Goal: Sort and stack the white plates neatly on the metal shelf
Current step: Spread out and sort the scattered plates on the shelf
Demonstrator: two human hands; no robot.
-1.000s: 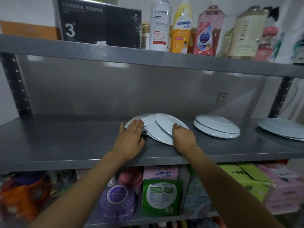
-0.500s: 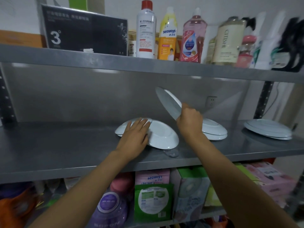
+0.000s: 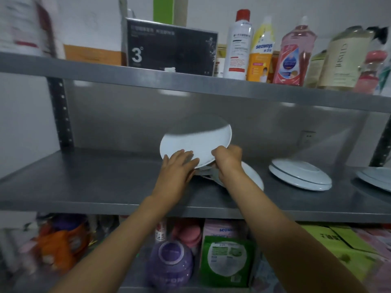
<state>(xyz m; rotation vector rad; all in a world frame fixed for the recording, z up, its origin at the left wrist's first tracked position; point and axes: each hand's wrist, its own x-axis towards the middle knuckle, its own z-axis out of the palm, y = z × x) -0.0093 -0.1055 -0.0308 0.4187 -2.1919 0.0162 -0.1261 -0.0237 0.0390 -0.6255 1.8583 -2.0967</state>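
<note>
Both hands are up at the middle metal shelf, w/ a white plate held between them. The plate is tilted, far edge raised toward the back panel, near edge low, and its upper part is in shadow. The left hand has fingers spread flat on the plate's near-left face, thumb hidden under it, so it's gripping the rim. The right hand is curled round the near-right rim, fingers clenched on the plate.

Under the raised plate and partly hidden by the right wrist, a second white plate lies on the shelf, tipped a bit. Can't tell whether the two touch; the spot betw. the hands is blurred.

To the right on the same shelf, a stack of white plates sits apart from the hands, approx. two high, slightly offset. Further right, cut by the frame edge, more plates lie flat.

Top shelf: black box marked "3°", then bottles to its right, incl. a white bottle w/ red cap, a yellow bottle and a pink one. Bottom shelf: purple jar, green-and-white pack, green boxes at far right, all blurry.
</note>
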